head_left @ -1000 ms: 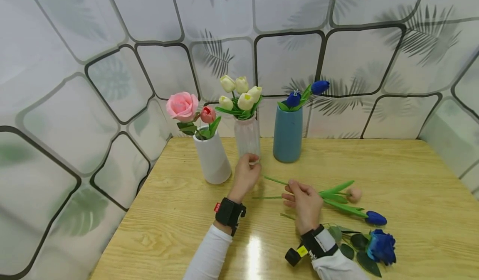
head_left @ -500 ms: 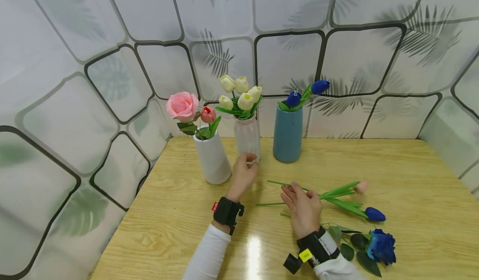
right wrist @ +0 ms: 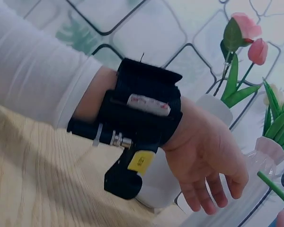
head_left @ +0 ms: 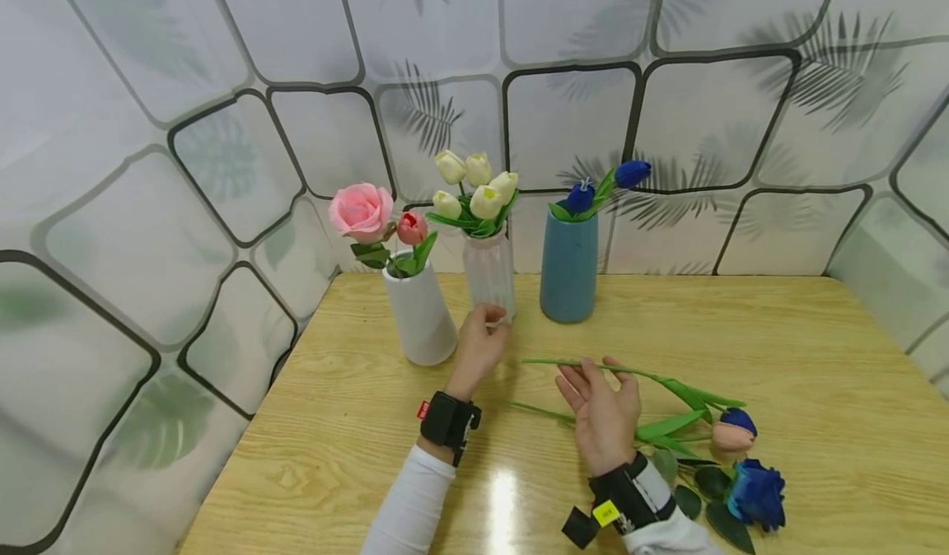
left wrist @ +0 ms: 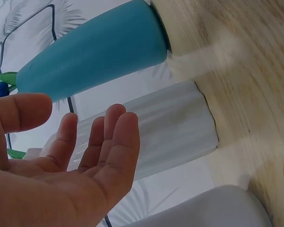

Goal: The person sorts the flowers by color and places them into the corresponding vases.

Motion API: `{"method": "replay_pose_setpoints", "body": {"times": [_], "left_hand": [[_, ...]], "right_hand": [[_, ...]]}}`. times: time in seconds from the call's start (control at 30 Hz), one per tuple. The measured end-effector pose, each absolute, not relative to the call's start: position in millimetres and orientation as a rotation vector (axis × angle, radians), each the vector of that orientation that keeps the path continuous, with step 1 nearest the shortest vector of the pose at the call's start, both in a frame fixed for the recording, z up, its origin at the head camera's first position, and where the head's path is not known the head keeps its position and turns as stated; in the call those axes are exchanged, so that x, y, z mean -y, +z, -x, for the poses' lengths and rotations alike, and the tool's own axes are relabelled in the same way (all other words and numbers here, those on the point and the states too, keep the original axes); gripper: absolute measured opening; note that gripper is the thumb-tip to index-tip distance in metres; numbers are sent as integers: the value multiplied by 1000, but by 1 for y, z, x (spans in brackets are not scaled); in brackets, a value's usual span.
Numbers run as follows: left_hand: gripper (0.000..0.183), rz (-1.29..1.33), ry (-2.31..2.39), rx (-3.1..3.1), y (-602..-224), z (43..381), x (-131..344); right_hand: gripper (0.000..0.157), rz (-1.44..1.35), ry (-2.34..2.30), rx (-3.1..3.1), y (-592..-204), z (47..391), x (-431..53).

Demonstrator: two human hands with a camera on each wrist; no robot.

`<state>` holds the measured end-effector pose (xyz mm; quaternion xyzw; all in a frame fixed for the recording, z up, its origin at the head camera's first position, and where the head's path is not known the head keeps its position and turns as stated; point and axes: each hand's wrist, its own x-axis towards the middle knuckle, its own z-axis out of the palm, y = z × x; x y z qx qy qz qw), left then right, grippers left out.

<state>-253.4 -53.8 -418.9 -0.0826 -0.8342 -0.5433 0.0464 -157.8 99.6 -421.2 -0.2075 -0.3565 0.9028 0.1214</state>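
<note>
My right hand (head_left: 604,423) pinches a green stem of an artificial tulip, the upper of two stems; a second stem (head_left: 539,409) runs below and passes behind the hand. A peach tulip head (head_left: 731,437) overlaps a blue one (head_left: 739,417), so I cannot tell which head the held stem bears. My left hand (head_left: 480,349) rests in front of the ribbed white vase (head_left: 488,275), which carries several white tulips (head_left: 486,202). In the left wrist view its relaxed fingers (left wrist: 123,151) hold nothing. The right wrist view shows a stem tip (right wrist: 273,188) near a fingertip at the corner.
Left stands a smooth white vase (head_left: 423,316) with a pink rose (head_left: 362,212) and a pink tulip (head_left: 412,227). A blue vase (head_left: 569,267) holds two blue flowers. A blue rose (head_left: 756,493) lies on the wooden table (head_left: 830,357), near my right wrist. A patterned curtain hangs behind.
The flower ends in my right hand have shifted: the peach head has swung down towards me and overlaps the blue one. My left hand has barely moved.
</note>
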Motion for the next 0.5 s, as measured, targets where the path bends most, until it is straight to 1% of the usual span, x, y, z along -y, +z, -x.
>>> {"method": "replay_pose_setpoints", "body": {"times": [0.13, 0.27, 0.43, 0.47, 0.5], "left_hand": [[27, 270, -1544, 2594, -414, 253, 61], [26, 292, -1271, 2712, -402, 248, 76], [24, 287, -1059, 2824, -390, 243, 94], [25, 299, -1052, 2835, -389, 243, 95], [25, 314, -1050, 2845, -389, 244, 95]], "right_hand": [[28, 552, 2590, 1030, -423, 158, -100], [26, 548, 2560, 1056, -425, 158, -99], [13, 557, 2519, 1085, -429, 161, -99], [12, 560, 2508, 1088, -430, 161, -100], [13, 554, 2498, 1088, -431, 162, -100]]}}
